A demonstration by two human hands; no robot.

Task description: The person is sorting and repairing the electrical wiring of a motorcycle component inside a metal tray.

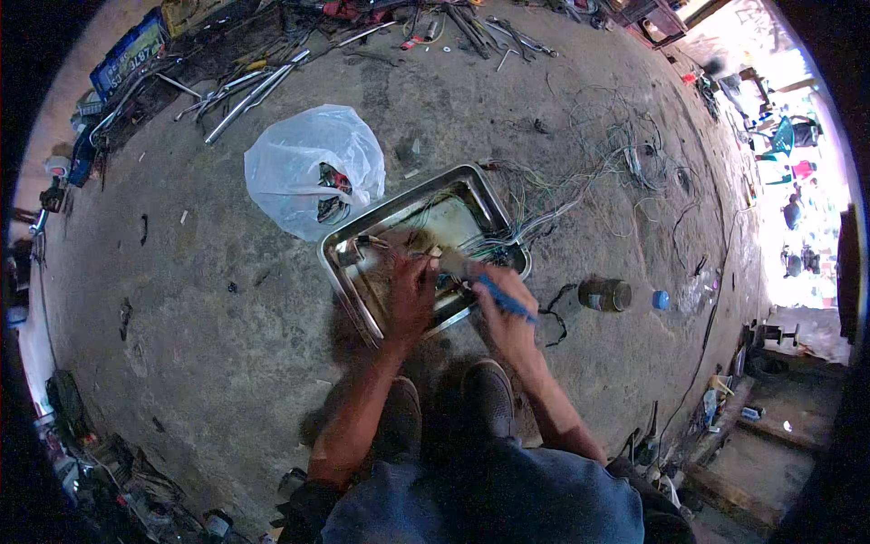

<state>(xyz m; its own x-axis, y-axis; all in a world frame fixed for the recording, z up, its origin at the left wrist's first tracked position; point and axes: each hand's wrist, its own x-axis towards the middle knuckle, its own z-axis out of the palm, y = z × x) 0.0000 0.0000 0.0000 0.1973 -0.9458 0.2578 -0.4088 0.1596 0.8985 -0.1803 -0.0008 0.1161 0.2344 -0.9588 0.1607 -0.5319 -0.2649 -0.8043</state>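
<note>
Over a rectangular metal tray (339,288), my left hand (412,299) is closed, pinching a small whitish connector (435,253) that has wires near it. My right hand (509,328) is wrapped round the blue handle of a brush (509,300), whose pale head meets the connector close to my left fingertips. Motion blurs the brush head a little. Dirty liquid and some wires lie in the tray, and a wire harness (553,218) runs out over its right rim across the floor.
Behind the tray sits a white plastic bag (308,163) with dark and red parts showing. Right of it are a glass jar (604,295) and a blue cap (661,299). Metal tools and rods (258,95) clutter the far left floor. My shoes (488,399) stand just below the tray.
</note>
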